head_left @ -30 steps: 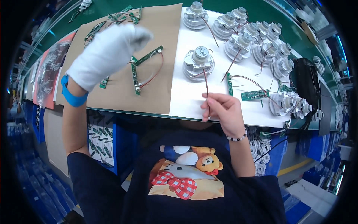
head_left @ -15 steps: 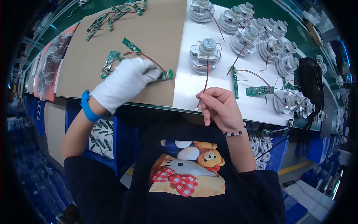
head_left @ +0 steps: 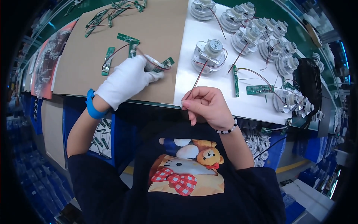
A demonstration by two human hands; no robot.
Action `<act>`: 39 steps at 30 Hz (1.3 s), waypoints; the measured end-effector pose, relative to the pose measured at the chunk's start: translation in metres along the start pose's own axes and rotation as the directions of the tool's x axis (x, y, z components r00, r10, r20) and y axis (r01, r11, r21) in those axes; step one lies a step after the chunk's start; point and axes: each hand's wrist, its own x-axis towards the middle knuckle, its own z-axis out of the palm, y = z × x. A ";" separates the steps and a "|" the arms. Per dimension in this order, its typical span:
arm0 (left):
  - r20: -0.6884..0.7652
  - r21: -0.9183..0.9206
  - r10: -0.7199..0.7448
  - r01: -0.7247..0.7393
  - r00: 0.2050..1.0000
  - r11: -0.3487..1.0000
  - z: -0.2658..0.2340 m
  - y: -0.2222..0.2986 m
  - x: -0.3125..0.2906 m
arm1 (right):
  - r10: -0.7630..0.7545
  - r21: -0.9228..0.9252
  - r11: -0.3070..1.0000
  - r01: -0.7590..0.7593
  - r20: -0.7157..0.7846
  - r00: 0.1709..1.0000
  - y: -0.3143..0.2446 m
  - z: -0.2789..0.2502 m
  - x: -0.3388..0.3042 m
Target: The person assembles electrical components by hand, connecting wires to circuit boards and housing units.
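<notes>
My left hand, in a white glove, is closed on a small green circuit board at the right side of the brown cardboard. Thin wires arch from this board, partly hidden by the glove. More green boards lie just beyond that hand. My bare right hand pinches the free end of a thin dark red wire near the table's front edge. The wire's other end runs up to a white round motor unit standing on the white surface. My fingers hide the wire's tip.
Several similar motor units crowd the right and back of the white sheet. A wired pair of boards lies right of my right hand. Other boards rest at the back of the cardboard. A black bag-like item is far right.
My right hand has moved left with the wire, and the motor unit has shifted slightly right. The board at my left hand has tilted upward; boards beyond it have shifted.
</notes>
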 end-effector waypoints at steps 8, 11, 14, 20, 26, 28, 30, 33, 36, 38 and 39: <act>0.431 -0.519 -0.252 0.467 0.866 0.716 -0.011 0.042 -0.019 | -0.490 -0.315 0.861 0.399 -0.309 0.815 0.001 0.009 0.005; 0.334 -0.560 -0.265 0.417 0.904 0.716 -0.006 0.043 -0.021 | -0.619 -0.526 0.740 0.419 -0.288 0.730 0.002 0.008 0.008; 0.244 -0.580 -0.291 0.380 0.925 0.721 -0.004 0.051 -0.024 | -0.638 -0.555 0.715 0.426 -0.270 0.721 0.005 0.010 0.007; 0.147 -0.652 -0.276 0.303 0.950 0.695 0.002 0.055 -0.029 | -0.716 -0.595 0.641 0.485 -0.236 0.657 0.014 0.007 0.010; -0.010 -0.613 -0.217 0.165 0.976 0.772 0.013 0.053 -0.032 | -0.804 -0.759 0.470 0.450 -0.158 0.573 0.011 0.006 0.008; -0.096 -0.616 -0.152 0.061 0.984 0.786 0.016 0.052 -0.035 | -0.816 -0.739 0.482 0.472 -0.182 0.549 0.012 0.007 0.008; -0.106 -0.615 -0.131 0.039 0.986 0.787 0.017 0.053 -0.035 | -0.822 -0.747 0.462 0.479 -0.157 0.548 0.013 0.005 0.007; -0.119 -0.613 -0.083 -0.007 0.989 0.790 0.016 0.055 -0.037 | -0.849 -0.769 0.404 0.496 -0.112 0.517 0.014 0.006 0.005; -0.159 -0.591 0.009 -0.102 0.987 0.800 0.017 0.055 -0.041 | -0.880 -0.796 0.324 0.511 -0.057 0.471 0.014 0.008 0.004; -0.186 -0.577 0.052 -0.152 0.981 0.803 0.017 0.054 -0.041 | -0.894 -0.801 0.309 0.512 -0.061 0.443 0.013 0.009 0.003; -0.187 -0.578 0.053 -0.154 0.981 0.801 0.018 0.054 -0.042 | -0.894 -0.792 0.316 0.523 -0.063 0.444 0.013 0.010 0.002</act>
